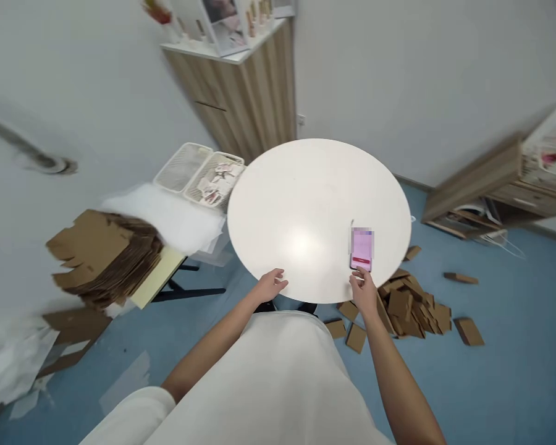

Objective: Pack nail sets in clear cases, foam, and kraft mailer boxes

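A smartphone (362,247) with a lit pink screen lies on the right side of a round white table (315,185); part of its screen is pixelated. My right hand (364,290) is at the phone's lower end, its fingers loosely bent and apart, with a fingertip at or just over the screen's bottom edge. I cannot tell whether it touches. At the table's near edge, left of the middle, my left hand (269,286) rests with fingers spread and nothing in it.
White baskets (213,179) with small cards stand left of the table. Beside them are white foam sheets (167,216) and stacked flat cardboard (106,253). Small brown boxes (410,303) lie heaped on the floor at right. A wooden cabinet (254,93) stands behind, a low shelf (482,179) at right.
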Tool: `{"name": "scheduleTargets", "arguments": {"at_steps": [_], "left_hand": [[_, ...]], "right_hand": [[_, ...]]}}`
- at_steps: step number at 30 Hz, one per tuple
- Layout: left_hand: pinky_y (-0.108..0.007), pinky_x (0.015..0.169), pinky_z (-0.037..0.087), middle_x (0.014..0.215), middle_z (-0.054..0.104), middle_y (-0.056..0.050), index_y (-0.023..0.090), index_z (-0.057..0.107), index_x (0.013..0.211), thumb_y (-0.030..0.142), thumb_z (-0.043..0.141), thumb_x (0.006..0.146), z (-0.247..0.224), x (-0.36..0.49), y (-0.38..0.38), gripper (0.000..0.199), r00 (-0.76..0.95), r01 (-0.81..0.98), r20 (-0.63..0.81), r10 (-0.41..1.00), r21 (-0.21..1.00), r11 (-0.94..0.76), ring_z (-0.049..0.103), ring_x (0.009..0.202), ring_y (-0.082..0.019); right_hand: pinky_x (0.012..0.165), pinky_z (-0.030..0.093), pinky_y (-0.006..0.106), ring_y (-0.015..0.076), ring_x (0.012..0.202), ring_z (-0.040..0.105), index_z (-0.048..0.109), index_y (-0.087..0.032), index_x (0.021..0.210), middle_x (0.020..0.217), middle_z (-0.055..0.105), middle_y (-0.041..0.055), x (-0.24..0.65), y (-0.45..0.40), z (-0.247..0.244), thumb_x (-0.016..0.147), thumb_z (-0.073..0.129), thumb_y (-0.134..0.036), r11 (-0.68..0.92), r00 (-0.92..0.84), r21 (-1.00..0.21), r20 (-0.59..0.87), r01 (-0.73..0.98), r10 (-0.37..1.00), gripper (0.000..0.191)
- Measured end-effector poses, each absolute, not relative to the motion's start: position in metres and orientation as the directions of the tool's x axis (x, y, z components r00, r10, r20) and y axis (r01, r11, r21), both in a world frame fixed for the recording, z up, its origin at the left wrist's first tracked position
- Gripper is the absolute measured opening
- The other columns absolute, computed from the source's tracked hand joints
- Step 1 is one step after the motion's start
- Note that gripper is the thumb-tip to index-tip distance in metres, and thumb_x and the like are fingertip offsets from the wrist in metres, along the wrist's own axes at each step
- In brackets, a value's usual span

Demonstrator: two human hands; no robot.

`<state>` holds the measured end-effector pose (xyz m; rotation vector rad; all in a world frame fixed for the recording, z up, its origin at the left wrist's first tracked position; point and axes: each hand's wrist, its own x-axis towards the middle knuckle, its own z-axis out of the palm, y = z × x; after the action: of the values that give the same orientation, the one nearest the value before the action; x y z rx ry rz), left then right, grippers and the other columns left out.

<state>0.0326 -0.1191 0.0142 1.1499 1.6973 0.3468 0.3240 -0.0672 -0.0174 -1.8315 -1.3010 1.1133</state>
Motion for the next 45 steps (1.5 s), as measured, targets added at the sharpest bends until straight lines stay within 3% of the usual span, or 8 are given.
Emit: {"name": "scheduleTargets", "arguments": {"at_steps": [4, 9, 16, 29, 34, 40, 45], "left_hand": [[-0.028, 0.077, 0.045, 0.115, 0.056, -0.01, 0.018, 0.05, 0.115, 0.042, 0.052, 0.074, 0.017, -0.003, -0.133, 0.049, -0.033, 0.513, -0.578, 0.815, 0.69, 0.511, 0.058, 0.094, -0.02], [-0.031, 0.077, 0.045, 0.115, 0.057, -0.01, 0.018, 0.05, 0.116, 0.047, 0.054, 0.071, 0.017, -0.055, -0.146, 0.054, -0.035, 0.486, -0.52, 0.854, 0.737, 0.469, 0.057, 0.096, -0.023], [-0.031, 0.077, 0.045, 0.121, 0.053, -0.011, 0.021, 0.049, 0.118, 0.052, 0.053, 0.071, 0.01, -0.15, -0.175, 0.057, -0.103, 0.43, -0.505, 0.857, 0.754, 0.497, 0.055, 0.101, -0.025], [-0.033, 0.079, 0.045, 0.115, 0.056, -0.012, 0.019, 0.048, 0.117, 0.047, 0.055, 0.072, -0.005, -0.26, -0.203, 0.053, -0.306, 0.255, -0.496, 0.813, 0.78, 0.572, 0.057, 0.098, -0.023], [-0.033, 0.079, 0.045, 0.114, 0.057, -0.01, 0.02, 0.049, 0.116, 0.047, 0.054, 0.072, -0.006, -0.275, -0.181, 0.052, -0.288, 0.261, -0.486, 0.825, 0.789, 0.556, 0.058, 0.096, -0.023], [-0.031, 0.08, 0.046, 0.111, 0.058, -0.008, 0.02, 0.05, 0.115, 0.042, 0.054, 0.074, 0.006, -0.315, -0.124, 0.047, -0.347, 0.302, -0.458, 0.819, 0.772, 0.559, 0.059, 0.093, -0.02], [-0.031, 0.08, 0.048, 0.11, 0.058, -0.008, 0.02, 0.05, 0.113, 0.039, 0.051, 0.077, 0.016, -0.351, -0.045, 0.041, -0.351, 0.419, -0.392, 0.85, 0.746, 0.517, 0.059, 0.092, -0.019]], "right_hand": [[0.07, 0.045, 0.032, 0.0181, 0.073, 0.059, 0.051, -0.015, 0.112, 0.08, 0.062, 0.0058, 0.276, -0.07, -0.008, 0.072, 0.049, -0.046, -0.294, 0.057, -0.853, -0.299, 0.432, 0.953, 0.051], [0.068, 0.046, 0.034, 0.0193, 0.069, 0.06, 0.053, -0.018, 0.108, 0.074, 0.062, 0.0041, 0.211, -0.095, -0.009, 0.074, 0.046, -0.05, -0.227, -0.112, -0.826, -0.328, 0.515, 0.938, 0.047], [0.06, 0.049, 0.033, 0.0199, 0.069, 0.061, 0.057, -0.022, 0.103, 0.085, 0.064, 0.0054, 0.112, -0.109, -0.002, 0.074, 0.046, -0.048, -0.051, -0.372, -0.773, -0.361, 0.633, 0.855, 0.04], [0.069, 0.049, 0.035, 0.0193, 0.076, 0.06, 0.057, -0.023, 0.107, 0.091, 0.063, 0.0052, -0.048, -0.083, 0.027, 0.075, 0.047, -0.04, 0.237, -0.648, -0.759, -0.298, 0.606, 0.701, 0.037], [0.07, 0.048, 0.035, 0.0187, 0.076, 0.059, 0.058, -0.022, 0.104, 0.089, 0.064, 0.0051, -0.072, -0.059, 0.018, 0.075, 0.048, -0.042, 0.17, -0.668, -0.792, -0.354, 0.587, 0.654, 0.037], [0.068, 0.049, 0.034, 0.0192, 0.077, 0.06, 0.057, -0.02, 0.103, 0.089, 0.065, 0.0061, -0.115, 0.003, 0.002, 0.073, 0.05, -0.046, -0.059, -0.557, -0.844, -0.402, 0.533, 0.726, 0.041], [0.07, 0.048, 0.033, 0.0164, 0.074, 0.058, 0.058, -0.019, 0.102, 0.093, 0.063, 0.0062, -0.161, 0.071, -0.006, 0.071, 0.052, -0.045, -0.148, -0.49, -0.879, -0.384, 0.453, 0.782, 0.041]]}}
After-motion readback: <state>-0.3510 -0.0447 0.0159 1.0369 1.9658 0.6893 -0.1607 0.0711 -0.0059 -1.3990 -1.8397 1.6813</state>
